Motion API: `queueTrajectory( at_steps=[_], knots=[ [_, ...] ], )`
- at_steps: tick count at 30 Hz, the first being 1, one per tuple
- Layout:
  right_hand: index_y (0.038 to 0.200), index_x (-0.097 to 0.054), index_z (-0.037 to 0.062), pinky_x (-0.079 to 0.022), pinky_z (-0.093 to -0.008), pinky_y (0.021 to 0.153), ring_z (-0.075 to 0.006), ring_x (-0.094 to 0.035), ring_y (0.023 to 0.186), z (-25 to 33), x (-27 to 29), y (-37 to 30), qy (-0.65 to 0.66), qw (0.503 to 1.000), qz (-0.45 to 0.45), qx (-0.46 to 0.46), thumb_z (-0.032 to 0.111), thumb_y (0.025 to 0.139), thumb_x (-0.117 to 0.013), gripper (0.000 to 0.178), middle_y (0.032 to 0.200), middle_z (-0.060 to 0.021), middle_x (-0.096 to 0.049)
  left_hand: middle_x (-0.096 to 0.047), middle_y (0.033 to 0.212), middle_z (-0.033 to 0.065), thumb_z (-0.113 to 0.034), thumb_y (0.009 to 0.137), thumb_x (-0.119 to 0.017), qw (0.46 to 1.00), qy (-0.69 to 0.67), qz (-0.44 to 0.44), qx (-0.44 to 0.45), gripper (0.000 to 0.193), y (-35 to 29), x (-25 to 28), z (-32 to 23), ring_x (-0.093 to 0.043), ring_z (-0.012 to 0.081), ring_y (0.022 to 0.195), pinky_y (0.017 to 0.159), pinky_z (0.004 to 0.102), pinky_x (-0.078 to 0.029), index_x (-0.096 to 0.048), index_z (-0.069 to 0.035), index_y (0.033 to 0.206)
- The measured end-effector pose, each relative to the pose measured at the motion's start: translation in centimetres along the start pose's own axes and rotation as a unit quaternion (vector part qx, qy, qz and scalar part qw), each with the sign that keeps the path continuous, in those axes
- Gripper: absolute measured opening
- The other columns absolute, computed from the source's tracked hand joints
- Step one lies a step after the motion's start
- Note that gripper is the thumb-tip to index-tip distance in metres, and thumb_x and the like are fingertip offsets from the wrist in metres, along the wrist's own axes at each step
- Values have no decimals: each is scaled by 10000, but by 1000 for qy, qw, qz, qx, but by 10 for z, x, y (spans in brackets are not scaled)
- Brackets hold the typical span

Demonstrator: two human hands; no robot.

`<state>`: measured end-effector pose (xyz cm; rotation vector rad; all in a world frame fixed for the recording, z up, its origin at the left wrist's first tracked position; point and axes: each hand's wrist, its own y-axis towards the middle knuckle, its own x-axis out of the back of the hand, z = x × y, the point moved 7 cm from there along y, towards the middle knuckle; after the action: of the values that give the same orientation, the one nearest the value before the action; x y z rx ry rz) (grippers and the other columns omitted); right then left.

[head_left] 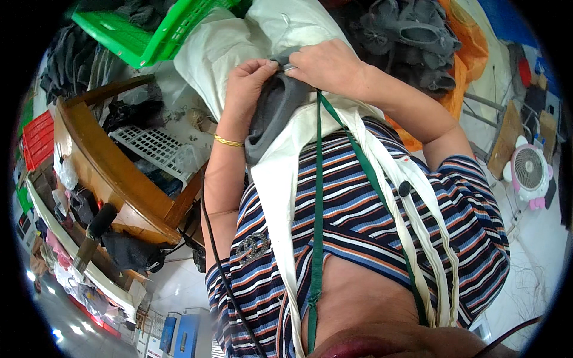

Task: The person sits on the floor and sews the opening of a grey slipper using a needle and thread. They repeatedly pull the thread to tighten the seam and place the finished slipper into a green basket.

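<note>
A soft grey felt piece, shaped like a slipper with a rolled rim, hangs over my lap. My left hand pinches its upper edge between thumb and fingertips. Right beside it, my right hand is closed on the same edge, knuckles up. A small shiny metal bit shows at the right fingers; what it is I cannot make out. The two hands almost meet, and they hide the top of the felt piece. Beneath lies a white apron spread across my lap.
At the upper left is a green plastic basket with dark pieces. A heap of similar grey felt pieces lies on orange cloth at the upper right. A curved wooden table stands left, a small fan right.
</note>
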<state>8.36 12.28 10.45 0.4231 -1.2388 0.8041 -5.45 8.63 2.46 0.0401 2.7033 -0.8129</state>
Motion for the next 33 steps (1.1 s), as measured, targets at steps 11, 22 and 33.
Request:
queueTrajectory(
  at_steps=[11, 22, 33],
  knots=[
    [790, -616, 76, -520, -433, 624, -329, -656, 690, 35, 7, -14, -8, 1000, 23, -17, 303, 886, -606, 246, 741, -123, -651, -666, 797, 11, -107, 854, -700, 998, 50, 17, -33, 98, -16, 2, 19, -586, 82, 722, 676, 232, -477, -686, -9, 853],
    [930, -603, 36, -508, -422, 659, -309, -638, 726, 37, 72, -44, 87, 984, -143, 61, 351, 799, -714, 359, 823, -141, -630, -662, 766, 47, -143, 857, -684, 942, 282, -23, -181, 136, -34, -15, -40, -598, 127, 701, 643, 282, -478, -682, -7, 865],
    [1017, -543, 113, -437, -191, 491, -88, -578, 635, -14, -21, -38, 860, 470, -52, -193, 180, 974, -573, 86, 863, -11, -609, -665, 761, 132, -221, 749, -651, 823, 513, 1, -245, 145, -77, -50, -55, -637, 349, 727, 644, 452, -491, -696, -88, 783]
  ],
)
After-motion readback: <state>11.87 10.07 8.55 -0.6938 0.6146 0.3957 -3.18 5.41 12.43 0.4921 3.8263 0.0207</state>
